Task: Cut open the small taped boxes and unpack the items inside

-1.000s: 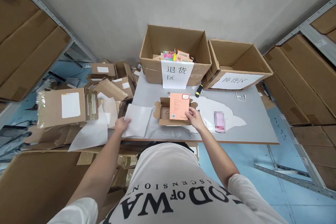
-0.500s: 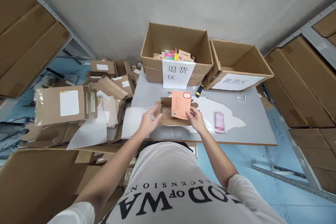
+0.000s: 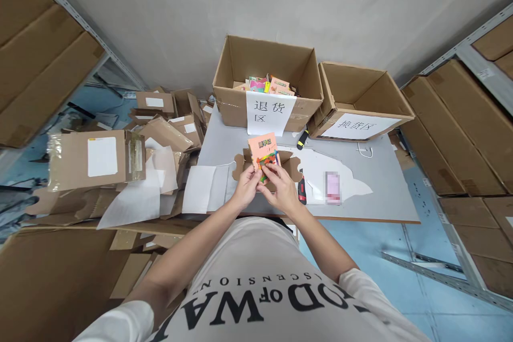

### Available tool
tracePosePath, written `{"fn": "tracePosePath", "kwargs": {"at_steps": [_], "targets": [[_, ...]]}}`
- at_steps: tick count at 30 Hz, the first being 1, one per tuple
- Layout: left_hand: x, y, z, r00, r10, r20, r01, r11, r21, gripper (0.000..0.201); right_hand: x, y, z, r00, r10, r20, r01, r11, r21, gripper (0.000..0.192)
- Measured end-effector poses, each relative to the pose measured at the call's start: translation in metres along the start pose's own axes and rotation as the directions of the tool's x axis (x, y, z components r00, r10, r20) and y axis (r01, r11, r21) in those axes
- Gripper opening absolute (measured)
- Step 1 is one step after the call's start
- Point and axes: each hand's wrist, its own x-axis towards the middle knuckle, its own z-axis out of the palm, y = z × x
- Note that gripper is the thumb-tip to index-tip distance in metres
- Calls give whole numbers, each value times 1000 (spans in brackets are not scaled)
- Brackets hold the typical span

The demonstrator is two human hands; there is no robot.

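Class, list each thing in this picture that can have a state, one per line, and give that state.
Booklet: held upright in both hands, colourful cover showing.
Left hand: gripping the booklet.
Right hand: gripping the booklet.
Small mailer box: open, flaps spread.
Labelled carton: open, partly filled.
Right carton: open.

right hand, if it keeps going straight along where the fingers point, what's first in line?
The right hand already grips the pink booklet. Beyond it, probably the small open mailer box, then the labelled carton; depth unclear.

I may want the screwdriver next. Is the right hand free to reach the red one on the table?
Probably not yet: the right hand grips the booklet together with the left hand, though the screwdriver lies uncovered right beside it.
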Motion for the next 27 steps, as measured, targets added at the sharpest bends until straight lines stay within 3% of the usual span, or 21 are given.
{"fn": "tracePosePath", "kwargs": {"at_steps": [4, 6, 9, 11, 13, 21, 27], "targets": [[-2, 17, -9, 994, -100, 37, 104, 986, -132, 43, -1, 14, -8, 974, 181, -137, -181, 983, 16, 50], [-4, 22, -15, 986, -155, 68, 165, 970, -179, 39, -4, 22, -10, 937, 327, -122, -301, 934, 193, 63], [-4, 21, -25, 970, -222, 94, 238, 946, -220, 35, -10, 32, -8, 872, 454, 182, -474, 692, 545, 64], [-3, 16, -31, 964, -249, 99, 265, 936, -232, 36, -13, 35, -6, 809, 458, 367, -578, 511, 636, 58], [0, 11, -34, 960, -261, 99, 278, 931, -235, 37, -15, 36, -4, 767, 474, 432, -629, 423, 652, 57], [6, 6, -34, 958, -268, 97, 284, 934, -219, 39, -11, 41, -3, 748, 514, 420, -632, 358, 687, 54], [11, 4, -38, 960, -267, 89, 279, 942, -187, 43, -3, 48, -5, 752, 523, 402, -630, 387, 674, 49]]}}
